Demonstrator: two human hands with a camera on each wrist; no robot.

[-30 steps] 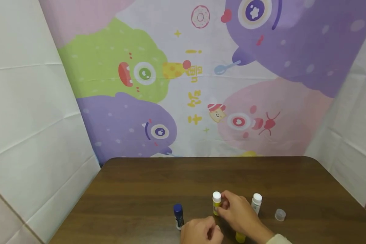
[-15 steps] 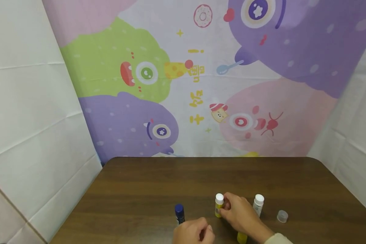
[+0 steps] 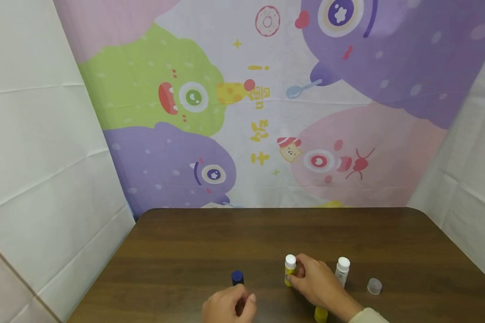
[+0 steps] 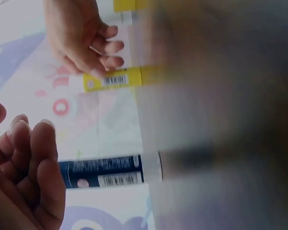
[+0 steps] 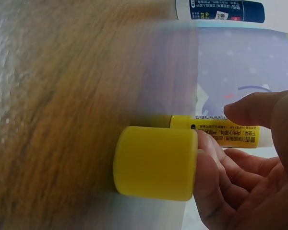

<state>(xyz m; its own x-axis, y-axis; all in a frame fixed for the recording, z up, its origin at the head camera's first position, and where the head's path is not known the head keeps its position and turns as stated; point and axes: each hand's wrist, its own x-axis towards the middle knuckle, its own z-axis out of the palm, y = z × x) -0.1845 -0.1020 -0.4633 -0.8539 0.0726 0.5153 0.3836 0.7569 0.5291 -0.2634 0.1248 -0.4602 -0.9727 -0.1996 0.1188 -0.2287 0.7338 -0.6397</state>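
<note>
My right hand is at an upright yellow glue stick with a white top, pinching its side between thumb and fingers. In the right wrist view, the yellow glue stick shows between the thumb and the curled fingers. My left hand is in front of a navy glue stick, hiding its lower part in the head view. Seen from the left wrist, the navy glue stick stands on the table beside my loosely bent fingers, with the thumb apart from them.
A white glue stick stands right of my right hand, with a clear cap farther right. Nearer me is a yellow cap, large in the right wrist view. The brown table meets a cartoon-printed cloth at the back.
My left hand has shifted leftward, from right of the navy glue stick to in front of it. My right hand stays at the yellow glue stick.
</note>
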